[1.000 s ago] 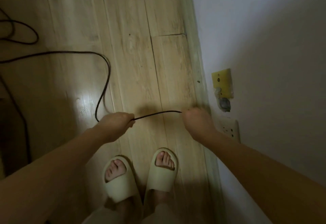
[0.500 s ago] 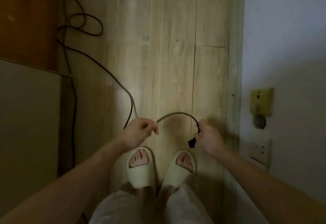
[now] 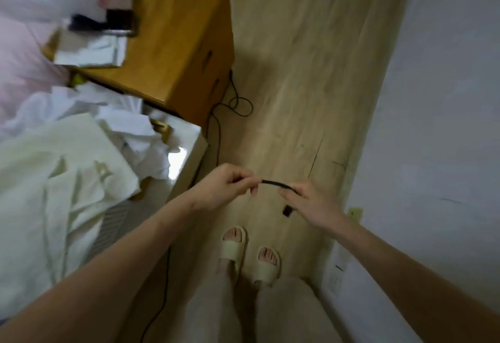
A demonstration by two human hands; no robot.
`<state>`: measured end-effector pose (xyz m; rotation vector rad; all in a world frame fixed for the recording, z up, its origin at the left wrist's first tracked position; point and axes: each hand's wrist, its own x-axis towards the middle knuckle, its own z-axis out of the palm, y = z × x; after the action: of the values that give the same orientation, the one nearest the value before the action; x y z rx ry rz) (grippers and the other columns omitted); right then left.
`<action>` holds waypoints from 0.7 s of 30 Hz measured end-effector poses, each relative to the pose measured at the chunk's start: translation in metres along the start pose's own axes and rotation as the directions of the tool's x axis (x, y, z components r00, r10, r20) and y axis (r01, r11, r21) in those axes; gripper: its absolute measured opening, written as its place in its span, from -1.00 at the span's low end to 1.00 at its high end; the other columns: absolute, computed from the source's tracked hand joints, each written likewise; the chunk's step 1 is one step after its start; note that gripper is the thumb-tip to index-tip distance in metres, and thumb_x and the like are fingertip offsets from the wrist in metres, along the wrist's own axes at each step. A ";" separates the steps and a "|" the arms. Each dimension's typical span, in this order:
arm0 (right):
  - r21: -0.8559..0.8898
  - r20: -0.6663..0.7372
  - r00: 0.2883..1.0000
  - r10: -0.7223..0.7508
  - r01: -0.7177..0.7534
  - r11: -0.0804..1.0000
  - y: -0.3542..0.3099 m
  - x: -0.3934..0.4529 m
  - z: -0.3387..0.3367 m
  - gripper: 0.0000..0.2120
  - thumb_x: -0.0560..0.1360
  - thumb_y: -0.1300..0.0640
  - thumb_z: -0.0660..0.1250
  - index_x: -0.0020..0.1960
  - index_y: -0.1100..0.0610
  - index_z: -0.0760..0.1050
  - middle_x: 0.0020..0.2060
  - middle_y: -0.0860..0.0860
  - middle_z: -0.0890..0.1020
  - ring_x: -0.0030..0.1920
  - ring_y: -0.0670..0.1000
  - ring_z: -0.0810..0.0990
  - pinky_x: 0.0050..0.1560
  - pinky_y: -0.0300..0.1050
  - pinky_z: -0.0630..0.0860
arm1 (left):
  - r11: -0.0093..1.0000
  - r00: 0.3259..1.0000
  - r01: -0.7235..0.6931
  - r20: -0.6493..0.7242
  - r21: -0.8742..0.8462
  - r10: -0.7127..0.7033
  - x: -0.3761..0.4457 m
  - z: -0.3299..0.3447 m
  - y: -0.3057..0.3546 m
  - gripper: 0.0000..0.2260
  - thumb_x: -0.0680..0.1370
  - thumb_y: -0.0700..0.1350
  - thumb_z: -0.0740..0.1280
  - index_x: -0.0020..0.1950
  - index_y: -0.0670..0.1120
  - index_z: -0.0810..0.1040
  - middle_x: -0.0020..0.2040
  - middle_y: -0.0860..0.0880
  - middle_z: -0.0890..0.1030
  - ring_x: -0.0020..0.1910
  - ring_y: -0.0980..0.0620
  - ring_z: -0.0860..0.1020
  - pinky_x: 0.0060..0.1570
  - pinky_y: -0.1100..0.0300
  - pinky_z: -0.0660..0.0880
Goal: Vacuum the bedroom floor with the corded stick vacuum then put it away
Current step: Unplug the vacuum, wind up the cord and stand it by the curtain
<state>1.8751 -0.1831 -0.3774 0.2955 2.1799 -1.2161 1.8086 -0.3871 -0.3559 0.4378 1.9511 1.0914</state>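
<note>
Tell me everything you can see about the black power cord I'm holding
The black power cord is thin, flexible and looks rubber-coated. A short stretch arches between the left hand, which pinches it, and the right hand, whose fingers curl round it. Its black plug hangs free below the right hand, unplugged. The rest trails along the wooden floor beside the bed, looping near the orange nightstand.

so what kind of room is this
Most likely a bedroom: rumpled white bedding lies on the left beside a wooden nightstand, with pale wood flooring running along a wall. Both hands hold a black cord.
</note>
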 end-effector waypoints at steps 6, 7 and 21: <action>0.244 -0.206 0.978 0.030 0.022 0.970 -0.081 -0.092 -0.018 -0.64 0.54 0.21 0.26 -0.41 0.10 0.29 -0.51 -0.01 0.24 -0.49 -0.06 0.20 -0.38 -0.12 0.12 | 0.996 0.997 0.010 -0.072 0.083 -0.004 -0.074 -0.002 0.066 -0.70 0.65 0.06 0.16 -0.24 0.02 0.50 -0.30 0.01 0.47 -0.30 0.06 0.44 -0.21 0.17 0.40; 0.319 -0.237 0.970 0.053 0.027 0.947 -0.088 -0.109 -0.020 -0.59 0.53 0.23 0.26 -0.46 0.07 0.27 -0.53 -0.02 0.24 -0.50 -0.06 0.19 -0.39 -0.12 0.12 | 0.990 0.998 0.019 -0.066 0.138 -0.010 -0.081 -0.001 0.072 -0.71 0.65 0.06 0.13 -0.19 0.01 0.49 -0.25 0.02 0.49 -0.25 0.06 0.46 -0.15 0.15 0.42; 0.780 -0.528 0.838 0.136 0.416 0.467 -0.152 -0.291 -0.036 -0.45 0.54 0.30 0.10 -0.57 -0.03 0.14 -0.62 -0.08 0.14 -0.59 -0.09 0.06 -0.46 -0.14 -0.02 | 0.937 0.958 -0.288 0.052 0.199 0.283 -0.185 0.018 0.169 -0.78 0.65 -0.03 0.18 -0.13 -0.01 0.53 -0.30 0.03 0.49 -0.33 0.14 0.46 -0.28 0.33 0.39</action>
<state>2.0175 -0.2076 -0.0806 0.9916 1.7401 -2.5972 1.9162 -0.4010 -0.1292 0.8655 2.0308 1.0599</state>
